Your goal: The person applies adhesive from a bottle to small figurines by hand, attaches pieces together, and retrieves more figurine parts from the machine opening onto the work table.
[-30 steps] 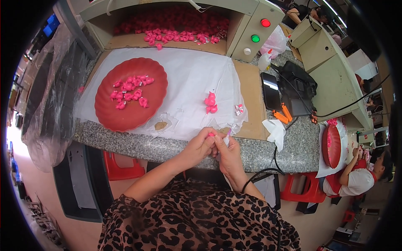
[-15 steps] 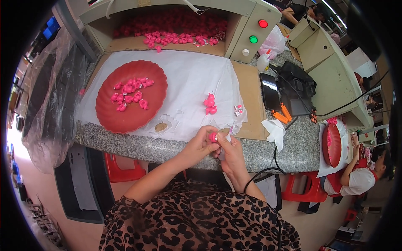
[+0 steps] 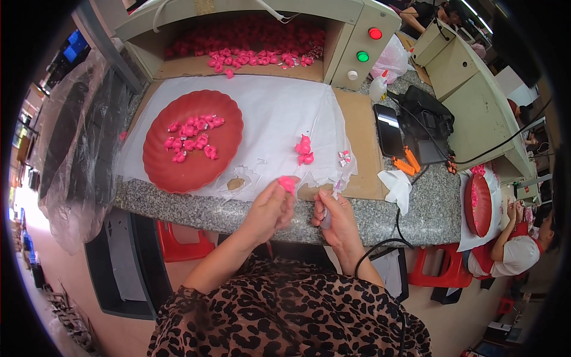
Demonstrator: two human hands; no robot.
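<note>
Pinched in the fingers of my left hand (image 3: 269, 209) is a small pink figurine (image 3: 286, 183), held just above the near edge of the white paper (image 3: 270, 113). My right hand (image 3: 339, 219) is wrapped around a small translucent squeeze bottle (image 3: 326, 221) whose thin purplish tip (image 3: 337, 187) points up and away. A gap separates the two hands. Beyond them on the paper lie a few pink figurines (image 3: 304, 150) close together, with small silver-and-pink pieces (image 3: 344, 157) to their right. A scalloped red plate (image 3: 163, 169) at the left bears several more pink figurines.
An open-fronted machine (image 3: 348, 50) with a heap of pink figurines stands at the back. To the right are a phone (image 3: 389, 132), a black bag (image 3: 425, 113), orange-handled tools (image 3: 404, 163), a white tissue (image 3: 397, 189) and a white bottle (image 3: 378, 87). A co-worker (image 3: 505, 253) sits far right.
My hands were together at the figurine and have come apart. My left hand has shifted left and up with the figurine; the bottle has stayed in my right hand, which moved slightly right.
</note>
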